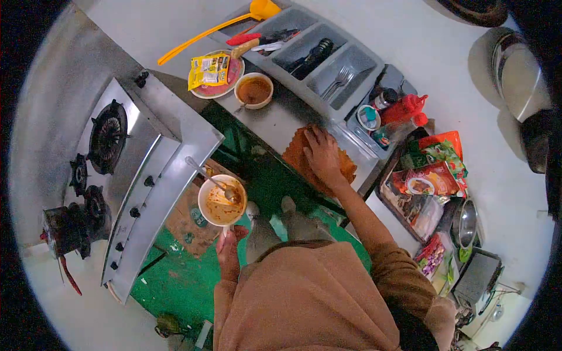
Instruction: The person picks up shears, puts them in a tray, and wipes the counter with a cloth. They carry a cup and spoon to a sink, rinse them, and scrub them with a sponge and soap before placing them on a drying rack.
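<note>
**While the left hand [227, 253] holds a pale bowl [220, 203], the right hand [322, 155] lies on an orange cloth [295, 155]**

Two bowls show. The pale bowl, smeared inside with orange-red sauce and carrying one spoon [211, 178], hangs beside the stove [152, 169], the left grip closed on its near rim. The second bowl [253, 90] stands on the worktop [281, 124], full of brown sauce, seemingly with a spoon too. The right hand lies flat and open on the cloth, gripping nothing. One grey cutlery tray [357, 61] holds forks and dark utensils.
</note>
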{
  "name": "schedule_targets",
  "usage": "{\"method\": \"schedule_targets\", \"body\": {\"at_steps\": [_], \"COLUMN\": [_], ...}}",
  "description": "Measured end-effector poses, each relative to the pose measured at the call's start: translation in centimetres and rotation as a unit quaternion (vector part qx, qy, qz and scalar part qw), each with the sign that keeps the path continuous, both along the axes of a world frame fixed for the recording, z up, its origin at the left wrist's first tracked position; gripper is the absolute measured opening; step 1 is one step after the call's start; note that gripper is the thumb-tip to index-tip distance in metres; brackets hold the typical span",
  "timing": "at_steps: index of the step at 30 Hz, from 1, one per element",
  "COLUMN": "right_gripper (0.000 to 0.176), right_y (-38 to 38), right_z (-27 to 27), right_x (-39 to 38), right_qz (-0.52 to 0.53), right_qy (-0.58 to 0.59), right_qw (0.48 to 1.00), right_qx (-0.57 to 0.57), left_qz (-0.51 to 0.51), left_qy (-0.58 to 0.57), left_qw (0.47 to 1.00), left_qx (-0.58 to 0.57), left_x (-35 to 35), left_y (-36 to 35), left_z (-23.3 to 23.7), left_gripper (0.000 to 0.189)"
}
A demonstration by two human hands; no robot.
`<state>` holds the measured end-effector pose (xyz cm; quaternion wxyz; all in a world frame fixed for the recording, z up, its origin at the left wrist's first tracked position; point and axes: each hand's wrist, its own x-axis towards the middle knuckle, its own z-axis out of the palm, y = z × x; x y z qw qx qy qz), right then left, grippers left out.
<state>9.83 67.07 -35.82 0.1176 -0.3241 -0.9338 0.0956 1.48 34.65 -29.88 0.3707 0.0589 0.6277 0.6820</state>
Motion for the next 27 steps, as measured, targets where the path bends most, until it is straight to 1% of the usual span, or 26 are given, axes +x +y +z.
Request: {"method": "schedule_targets", "body": {"at_steps": [1,3,7,9,10,12,13,15,16,17,18,19,21,22,24,25,27], "right_gripper": [0.046,0.053,0.059,0.063,0.063,0.059,0.059,0.048,0.048,0.042,0.038,0.038,0.031,0.031,0.021,0.021,0.015], "right_y": [-0.4,-2.1,-2.4,-1.6,-1.5,-1.5,-1.4,-1.0,-0.7,-0.4,-0.1,0.2,1.0,1.1,1.0,0.9,0.5], "right_z": [0.2,0.6,0.4,0.4,0.5,0.8,0.5,-0.5,-0.6,-0.6,-0.4,-0.3,-0.1,-0.4,-0.7,-0.4,0.5], "right_x": [0.1,1.5,2.8,2.5,2.5,2.6,3.2,5.2,6.2,7.2,7.8,8.3,8.9,9.1,9.1,9.1,8.8], "right_qz": [0.001,0.033,0.078,0.042,0.044,0.04,0.042,0.066,0.068,-0.003,-0.074,-0.075,-0.152,-0.154,-0.125,-0.129,-0.139], "right_qy": [0.0,-0.027,-0.072,-0.097,-0.096,-0.08,-0.079,-0.007,-0.008,0.064,0.136,0.135,0.084,0.084,0.102,0.102,0.129], "right_qw": [1.0,0.998,0.994,0.994,0.994,0.996,0.996,0.996,0.996,0.998,0.988,0.988,0.984,0.983,0.983,0.983,0.981], "right_qx": [0.0,0.04,0.007,0.02,0.021,-0.008,-0.007,-0.053,-0.053,-0.016,0.021,0.021,0.043,0.043,0.084,0.085,0.036], "left_qz": [0.001,0.023,0.014,0.006,0.007,0.023,0.025,0.037,0.039,0.05,0.06,0.059,0.063,0.061,0.064,0.06,0.048], "left_qy": [0.0,-0.02,-0.012,-0.02,-0.019,-0.021,-0.02,-0.023,-0.024,-0.03,-0.035,-0.036,-0.04,-0.04,-0.055,-0.055,-0.037], "left_qw": [1.0,0.999,1.0,1.0,1.0,0.999,0.999,0.999,0.999,0.998,0.998,0.998,0.997,0.997,0.996,0.997,0.998], "left_qx": [0.0,-0.019,-0.016,0.019,0.019,-0.016,-0.015,-0.014,-0.015,-0.009,-0.004,-0.003,-0.004,-0.004,0.0,0.0,0.005], "left_x": [0.0,0.4,0.5,0.4,0.5,0.6,0.6,0.7,0.8,0.9,1.0,1.1,1.0,1.0,1.0,0.9,0.8], "left_y": [0.0,-0.2,-0.1,-0.5,-0.4,-0.2,-0.1,0.0,-0.1,-0.3,-0.4,-0.5,-0.4,-0.6,-0.7,-0.6,-0.4], "left_z": [-0.1,-0.5,-0.7,-1.0,-0.9,-0.2,0.1,0.5,0.3,-0.1,-0.2,-0.3,-0.2,-0.6,-1.2,-1.1,-0.8], "left_gripper": [0.039,0.039,0.04,0.039,0.039,0.038,0.038,0.037,0.037,0.037,0.037,0.037,0.037,0.037,0.036,0.036,0.035]}}
